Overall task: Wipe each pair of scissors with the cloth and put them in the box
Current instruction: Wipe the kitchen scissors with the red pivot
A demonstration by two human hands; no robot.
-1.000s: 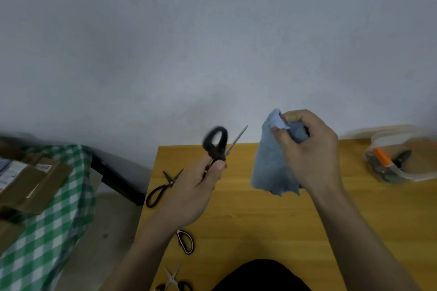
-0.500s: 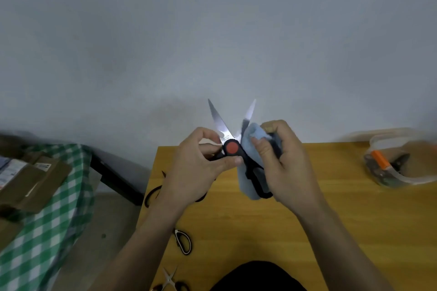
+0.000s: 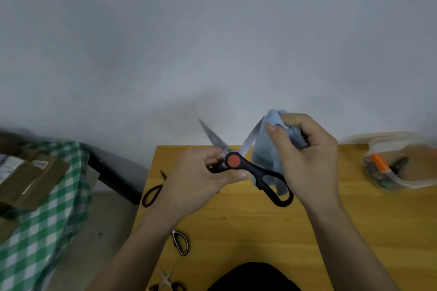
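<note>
Above the yellow wooden table (image 3: 248, 227), the right hand (image 3: 305, 160) clenches a crumpled light blue cloth (image 3: 267, 149) against one blade. The left hand (image 3: 198, 179) grasps the black-handled scissors with a red pivot (image 3: 238, 160), blades spread apart. On the table's far right stands a clear plastic box (image 3: 399, 163). Three smaller scissors lie at the left edge.

Left hand (image 3: 201, 179): fingers curled, thumb extended toward the right hand, gripping black-handled scissors (image 3: 250, 170). Right hand (image 3: 305, 156): raised slightly higher, just beside the left, fingers and thumb pinching a blue cloth (image 3: 267, 149). Both forearms converge forward.
</note>
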